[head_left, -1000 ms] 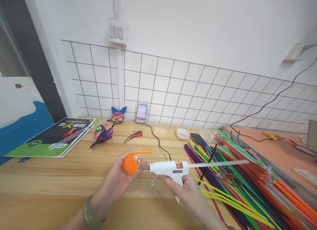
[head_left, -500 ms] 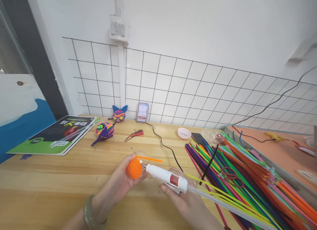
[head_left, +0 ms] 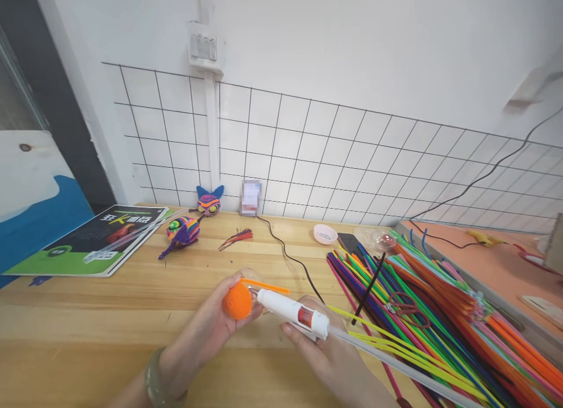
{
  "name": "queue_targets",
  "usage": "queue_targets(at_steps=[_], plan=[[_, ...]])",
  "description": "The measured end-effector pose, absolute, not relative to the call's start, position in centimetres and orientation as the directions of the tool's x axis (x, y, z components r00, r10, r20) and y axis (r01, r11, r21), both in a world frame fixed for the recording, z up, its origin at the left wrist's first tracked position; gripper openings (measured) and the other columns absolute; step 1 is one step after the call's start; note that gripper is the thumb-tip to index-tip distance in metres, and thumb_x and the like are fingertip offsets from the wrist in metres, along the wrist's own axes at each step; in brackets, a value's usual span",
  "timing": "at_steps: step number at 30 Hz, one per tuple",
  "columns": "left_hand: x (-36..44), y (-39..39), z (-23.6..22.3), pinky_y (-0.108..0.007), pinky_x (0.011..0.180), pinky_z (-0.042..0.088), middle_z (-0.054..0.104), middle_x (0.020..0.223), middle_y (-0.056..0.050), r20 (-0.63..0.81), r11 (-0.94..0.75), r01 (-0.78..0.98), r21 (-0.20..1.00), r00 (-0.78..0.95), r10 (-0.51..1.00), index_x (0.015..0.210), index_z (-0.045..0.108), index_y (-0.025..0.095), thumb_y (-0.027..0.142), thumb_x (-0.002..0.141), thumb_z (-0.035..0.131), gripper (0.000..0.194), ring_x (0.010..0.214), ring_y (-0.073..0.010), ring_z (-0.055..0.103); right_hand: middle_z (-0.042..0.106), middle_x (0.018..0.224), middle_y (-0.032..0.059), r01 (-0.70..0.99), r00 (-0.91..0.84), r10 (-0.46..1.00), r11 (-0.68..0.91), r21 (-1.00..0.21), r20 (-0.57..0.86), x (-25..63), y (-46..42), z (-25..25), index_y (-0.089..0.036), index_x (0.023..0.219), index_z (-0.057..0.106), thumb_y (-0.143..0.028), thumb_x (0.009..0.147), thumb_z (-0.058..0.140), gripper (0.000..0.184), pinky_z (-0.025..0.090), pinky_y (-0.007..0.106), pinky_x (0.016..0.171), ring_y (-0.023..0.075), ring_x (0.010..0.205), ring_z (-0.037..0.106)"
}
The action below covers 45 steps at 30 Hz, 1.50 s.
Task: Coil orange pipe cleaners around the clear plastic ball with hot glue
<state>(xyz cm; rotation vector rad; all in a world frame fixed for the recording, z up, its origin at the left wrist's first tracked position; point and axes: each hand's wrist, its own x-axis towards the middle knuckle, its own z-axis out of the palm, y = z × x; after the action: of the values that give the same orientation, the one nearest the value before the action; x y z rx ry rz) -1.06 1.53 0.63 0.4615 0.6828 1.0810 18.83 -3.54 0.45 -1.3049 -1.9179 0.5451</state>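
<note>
My left hand (head_left: 220,311) is closed around a clear ball partly wrapped in a coil of orange pipe cleaner (head_left: 237,301). A loose orange end sticks out to the right, above the glue gun's tip. In my right hand (head_left: 328,352) is a white hot glue gun (head_left: 285,309) with a red window. Its metal nozzle points left and sits at the edge of the orange coil; whether it touches cannot be made out. A long translucent glue stick (head_left: 404,367) runs out of the gun's back.
Bundles of coloured pipe cleaners (head_left: 440,314) with scissors (head_left: 407,310) on them fill the right side. Behind stand a pink bowl (head_left: 325,234), a phone (head_left: 250,197), and two wrapped pipe-cleaner figures (head_left: 183,232). A black cable (head_left: 285,251) crosses the tabletop. A booklet (head_left: 88,244) lies left.
The view has shifted slightly. Both hands keep nearly the same pose, with the nozzle still at the orange coil.
</note>
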Motion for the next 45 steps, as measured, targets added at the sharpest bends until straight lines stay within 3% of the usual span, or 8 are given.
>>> queue_targets(at_steps=[12,18,45], plan=[[-0.87,1.53,0.66,-0.034,0.070,0.061,0.074,0.085,-0.006,-0.330,0.415,-0.646,0.641,0.257,0.908,0.088,0.070,0.018,0.019,0.086,0.057,0.013,0.079,-0.0184,0.068,0.060,0.077,-0.0007,0.639,-0.215,0.919,0.388,-0.664,0.330,18.96,-3.72,0.14,-0.024,0.084,0.053,-0.034,0.091,0.054,0.013,0.044,0.027,0.061,0.0178,0.068,0.057],[-0.90,1.51,0.61,-0.033,0.072,0.061,0.073,0.089,-0.005,-0.291,0.413,-0.638,0.650,0.292,0.911,0.090,0.069,0.019,0.020,0.086,0.057,0.013,0.082,-0.0173,0.067,0.058,0.075,-0.0012,0.634,-0.224,0.913,0.403,-0.660,0.342,18.81,-3.58,0.47,-0.024,0.080,0.052,-0.033,0.092,0.053,0.015,0.043,0.027,0.059,0.0168,0.064,0.055],[-1.20,1.71,0.17,-0.033,0.074,0.059,0.070,0.086,-0.003,-0.279,0.436,-0.628,0.644,0.337,0.899,0.087,0.067,0.019,0.021,0.088,0.056,0.012,0.079,-0.0149,0.064,0.058,0.077,-0.0011,0.647,-0.230,0.902,0.422,-0.635,0.365,18.91,-3.66,0.03,-0.023,0.084,0.052,-0.031,0.092,0.051,0.011,0.046,0.025,0.062,0.0162,0.069,0.058]])
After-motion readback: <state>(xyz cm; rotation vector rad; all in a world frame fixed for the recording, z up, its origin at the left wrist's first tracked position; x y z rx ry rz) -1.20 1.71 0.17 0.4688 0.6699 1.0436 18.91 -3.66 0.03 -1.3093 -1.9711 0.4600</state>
